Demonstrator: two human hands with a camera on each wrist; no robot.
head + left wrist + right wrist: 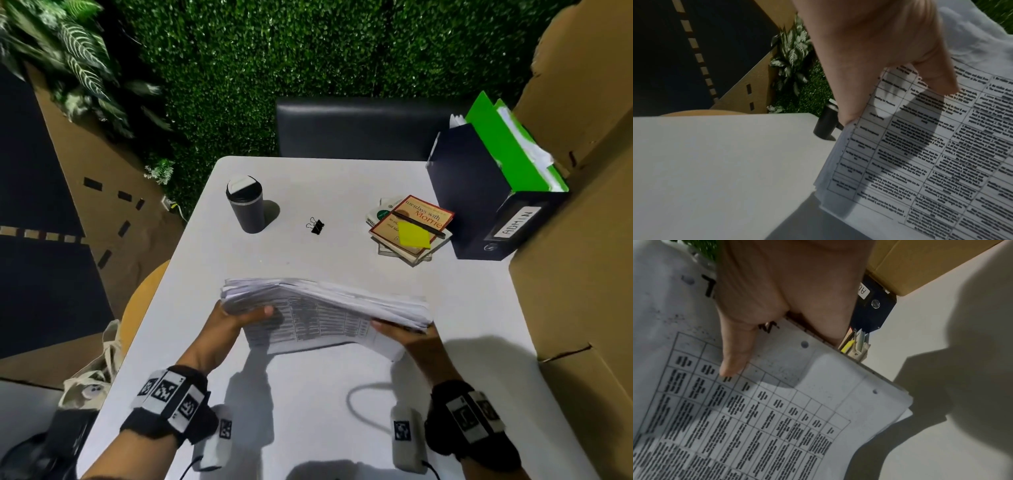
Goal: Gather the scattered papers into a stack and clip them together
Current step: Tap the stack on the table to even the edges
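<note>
A thick stack of printed papers (pixel 325 311) stands tilted on its lower edge on the white table (pixel 308 394), its upper edges uneven. My left hand (pixel 239 317) grips the stack's left end, thumb (pixel 937 79) on the printed front sheet (pixel 931 154). My right hand (pixel 404 334) grips the right end, thumb (pixel 735 356) on the table-printed page (pixel 756 418), fingers behind. A black binder clip (pixel 315 226) lies alone on the table beyond the stack.
A dark travel cup (pixel 246 207) stands at the far left of the table. Books with a yellow sticky note (pixel 412 228) lie at far right, beside a black ADMIN binder (pixel 489 202) with green folders. A cardboard box (pixel 582 240) borders the right edge.
</note>
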